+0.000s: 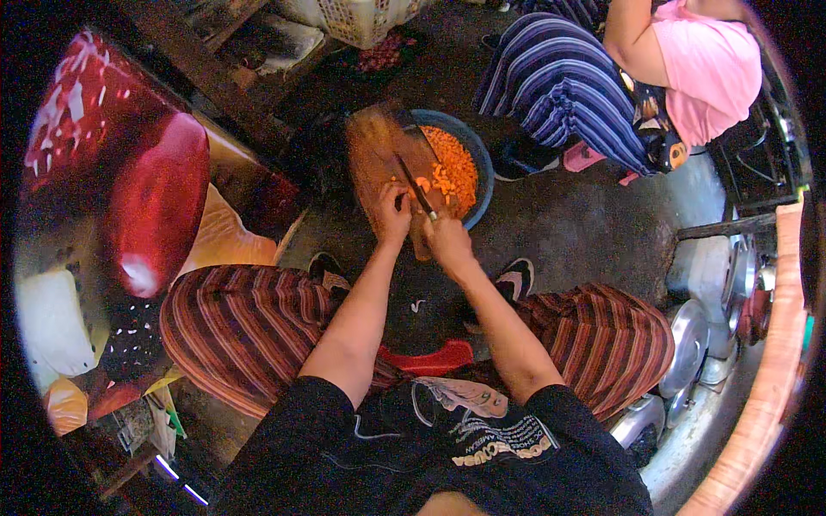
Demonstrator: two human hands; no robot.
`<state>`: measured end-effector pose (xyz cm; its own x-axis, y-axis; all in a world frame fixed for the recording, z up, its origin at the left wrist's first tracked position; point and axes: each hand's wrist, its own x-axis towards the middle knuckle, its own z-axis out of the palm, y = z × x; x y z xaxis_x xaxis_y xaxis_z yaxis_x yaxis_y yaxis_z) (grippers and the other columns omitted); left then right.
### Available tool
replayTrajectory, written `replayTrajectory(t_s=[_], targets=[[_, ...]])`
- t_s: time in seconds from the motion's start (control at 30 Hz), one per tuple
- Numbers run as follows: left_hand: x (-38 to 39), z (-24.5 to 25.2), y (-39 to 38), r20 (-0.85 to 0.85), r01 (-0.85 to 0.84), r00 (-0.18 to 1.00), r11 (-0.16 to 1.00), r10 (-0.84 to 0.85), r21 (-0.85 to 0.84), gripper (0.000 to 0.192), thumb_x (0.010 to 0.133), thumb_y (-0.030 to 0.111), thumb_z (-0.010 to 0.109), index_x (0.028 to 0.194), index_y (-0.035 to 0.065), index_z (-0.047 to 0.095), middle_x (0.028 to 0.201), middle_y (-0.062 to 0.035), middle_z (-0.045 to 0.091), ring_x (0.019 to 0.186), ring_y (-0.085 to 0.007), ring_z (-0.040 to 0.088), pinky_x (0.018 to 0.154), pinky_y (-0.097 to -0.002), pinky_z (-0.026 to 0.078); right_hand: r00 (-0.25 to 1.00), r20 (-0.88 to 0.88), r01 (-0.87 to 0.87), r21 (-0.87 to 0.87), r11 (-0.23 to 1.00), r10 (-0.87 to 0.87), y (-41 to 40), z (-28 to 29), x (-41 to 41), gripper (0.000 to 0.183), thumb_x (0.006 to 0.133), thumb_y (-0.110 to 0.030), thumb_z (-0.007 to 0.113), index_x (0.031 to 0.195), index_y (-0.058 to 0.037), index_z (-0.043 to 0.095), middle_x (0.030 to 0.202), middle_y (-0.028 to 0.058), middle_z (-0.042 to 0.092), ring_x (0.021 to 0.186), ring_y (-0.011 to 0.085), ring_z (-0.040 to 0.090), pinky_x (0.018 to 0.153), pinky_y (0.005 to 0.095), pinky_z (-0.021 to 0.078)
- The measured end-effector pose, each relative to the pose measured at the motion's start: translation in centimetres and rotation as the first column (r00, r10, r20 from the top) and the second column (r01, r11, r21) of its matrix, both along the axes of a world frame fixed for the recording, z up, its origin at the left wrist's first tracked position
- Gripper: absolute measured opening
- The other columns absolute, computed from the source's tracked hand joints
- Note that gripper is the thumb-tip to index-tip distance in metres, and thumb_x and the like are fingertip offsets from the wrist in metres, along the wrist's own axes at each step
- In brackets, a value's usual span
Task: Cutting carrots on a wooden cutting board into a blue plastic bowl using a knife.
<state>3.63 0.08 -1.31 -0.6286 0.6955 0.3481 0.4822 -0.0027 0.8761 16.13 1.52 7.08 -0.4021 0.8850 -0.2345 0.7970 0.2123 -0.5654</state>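
Observation:
My right hand (449,244) grips the handle of a kitchen knife (411,178), whose dark blade points away and to the left over a wooden cutting board (372,145). Just left of the blade, the bent fingers of my left hand (392,216) press on a small orange piece that looks like carrot, mostly hidden by them. A few cut carrot pieces (423,183) lie on the board right beside the blade. The board rests over the left part of a blue basin (488,169). Diced carrot (455,149) fills the basin's visible part.
Another person in striped trousers (548,77) sits at upper right. Metal pots and lids (685,348) stand along the right side. A red cushion-like object (161,200) is at left. A pale plastic basket (364,16) stands at the top. A red stool (432,358) shows beneath me.

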Motion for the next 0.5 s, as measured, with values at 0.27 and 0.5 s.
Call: replayTrajectory(t_s=[0.27,0.5], targets=[[0.4,1.6,-0.6,-0.018,0.028,0.999,0.999,-0.029,-0.016,0.011,0.075,-0.003,0.054,0.085,-0.0018,0.057,0.088,-0.0143,0.054,0.085,-0.0294,0.055,0.077,-0.0341,0.044,1.000,-0.011,-0.019,0.011,1.000,0.019,1.2,-0.9,-0.5,0.036,0.085,-0.030,0.050,0.085,0.0055,0.058,0.076,0.0272,0.059,0.074,0.0424,0.059,0.066,0.0482,0.0479],[0.4,1.4,-0.2,0.015,-0.049,0.999,0.999,0.048,0.004,0.015,0.074,-0.003,0.054,0.088,0.0011,0.055,0.088,-0.0144,0.054,0.082,-0.0299,0.055,0.073,-0.0345,0.044,1.000,-0.005,0.003,0.128,0.992,-0.002,-0.8,-1.8,-0.3,0.037,0.085,-0.032,0.050,0.093,0.0044,0.054,0.069,0.0257,0.059,0.071,0.0429,0.059,0.066,0.0495,0.0473]])
